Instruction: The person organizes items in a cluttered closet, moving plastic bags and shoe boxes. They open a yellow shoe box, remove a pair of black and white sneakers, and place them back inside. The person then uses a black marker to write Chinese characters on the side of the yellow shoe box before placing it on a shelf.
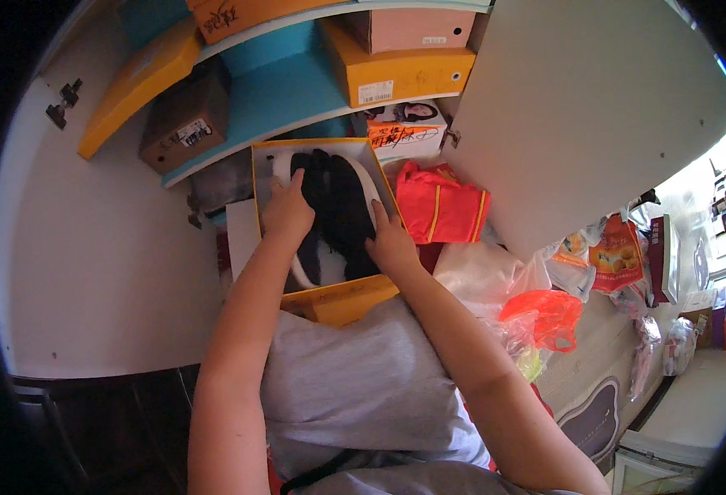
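Note:
An uncovered yellow-orange shoebox (pixel 332 292) sits tilted in front of my lap, its near end against my grey clothing. Inside lies a pair of black shoes (pixel 353 210) with white soles, side by side. My left hand (pixel 288 210) reaches into the box and grips the left shoe, thumb on the black upper and fingers near its white sole. Along the box's right side, my right hand (pixel 392 244) holds the right shoe, with fingers at the sole edge and thumb over the dark upper. Some fingertips are hidden.
An open cabinet has blue shelves (pixel 282 80) with a brown shoebox (pixel 183 133) and an orange shoebox (pixel 409 74). An orange lid (pixel 143 83) leans at left. White doors (pixel 585 111) flank me. A red bag (pixel 443 204) and plastic bags (pixel 542 315) lie at right.

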`<state>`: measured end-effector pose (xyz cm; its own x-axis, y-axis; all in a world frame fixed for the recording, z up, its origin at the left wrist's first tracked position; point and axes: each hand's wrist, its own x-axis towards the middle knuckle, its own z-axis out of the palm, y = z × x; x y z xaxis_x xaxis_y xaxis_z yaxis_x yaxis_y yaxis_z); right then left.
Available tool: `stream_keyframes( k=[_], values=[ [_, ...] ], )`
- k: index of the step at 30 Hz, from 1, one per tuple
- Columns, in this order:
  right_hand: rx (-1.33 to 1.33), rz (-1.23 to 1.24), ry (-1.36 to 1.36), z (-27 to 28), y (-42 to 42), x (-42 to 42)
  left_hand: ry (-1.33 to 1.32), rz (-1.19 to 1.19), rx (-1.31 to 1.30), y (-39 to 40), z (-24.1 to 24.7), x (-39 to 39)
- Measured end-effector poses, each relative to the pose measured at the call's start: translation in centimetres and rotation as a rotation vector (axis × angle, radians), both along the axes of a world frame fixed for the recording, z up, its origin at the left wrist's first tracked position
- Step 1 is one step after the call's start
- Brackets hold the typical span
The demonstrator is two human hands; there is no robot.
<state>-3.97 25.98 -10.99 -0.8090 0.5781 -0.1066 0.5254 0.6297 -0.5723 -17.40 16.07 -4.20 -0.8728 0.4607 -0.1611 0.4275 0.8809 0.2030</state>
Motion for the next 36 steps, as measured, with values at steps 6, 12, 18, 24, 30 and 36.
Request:
stream_keyframes(
  k=[6, 12, 18, 24, 30, 36],
  values=[
    [-0.026, -0.028, -0.009, 1.5, 0.0, 0.3, 0.348, -0.038, -0.193, 0.3, 0.8, 1.6],
    [-0.055, -0.044, 0.193, -0.1, 0.5, -0.1, 0.184, -0.01, -0.224, 0.4, -1.7, 0.8],
    [0.093, 0.064, 0.187, -0.8, 0.7, 0.0, 0.229, 0.016, -0.133, -0.1, -2.9, 0.5],
    [-0.09, -0.175, 0.095, -4.6, 5.4, 2.4, 0.496, 0.117, -0.086, -2.3, -0.9, 0.4],
    [-1.43, -0.419, 0.211, -4.0, 3.1, 5.8, -0.126, 0.209, 0.324, -5.1, -1.0, -1.6],
    [-1.777, 0.075, 0.119, -7.7, 5.8, 5.6, -0.181, 0.313, 0.999, -8.3, -6.5, -2.0]
  ],
)
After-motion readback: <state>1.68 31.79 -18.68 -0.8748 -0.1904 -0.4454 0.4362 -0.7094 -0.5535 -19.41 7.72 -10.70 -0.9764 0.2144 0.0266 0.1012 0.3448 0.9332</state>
